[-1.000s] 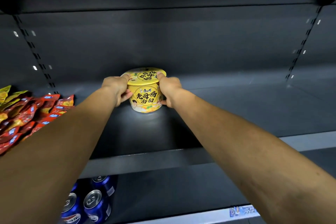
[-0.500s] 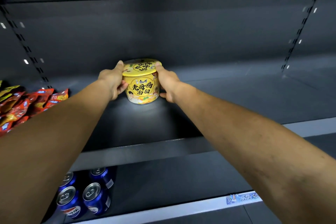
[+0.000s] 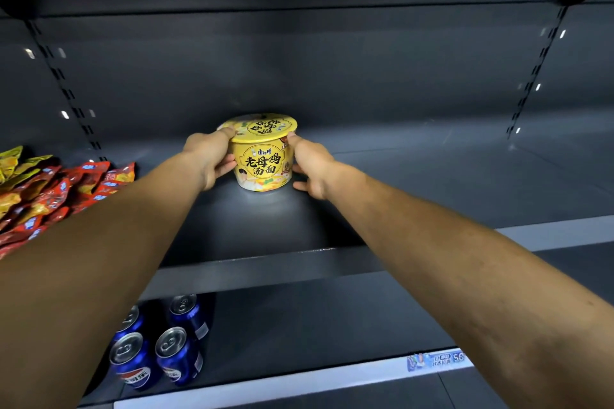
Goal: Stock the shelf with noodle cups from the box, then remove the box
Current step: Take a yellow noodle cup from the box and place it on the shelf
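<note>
1 noodle cup (image 3: 264, 156), yellow with bold black characters on its side, stood upright far back on the shelf (image 3: 432, 183), its base apparently resting on the dark deck where a pale patch of reflected light spread beneath it. 2 hands bracketed it. The left hand (image 3: 207, 156) gripped the left wall with curled fingers and its thumb up at the lid rim. The right hand (image 3: 312, 164) mirrored that on the opposite wall, thumb at the rim and lower fingers curled near the base. Holding it from both sides probably let the person square the printed face to the front and seat the cup near the back panel, leaving the deck in front free for further rows.

Snack packets (image 3: 43, 189) lay heaped at the far left of that same shelf, well apart from the cup. 4 cola cans (image 3: 156, 352) stood on the lower shelf (image 3: 332, 325), whose front edge carried a price label (image 3: 435, 360).

Since the box was out of view, the number of cups left to place could not be told. With only 1 cup visible, stocking looked barely begun.
</note>
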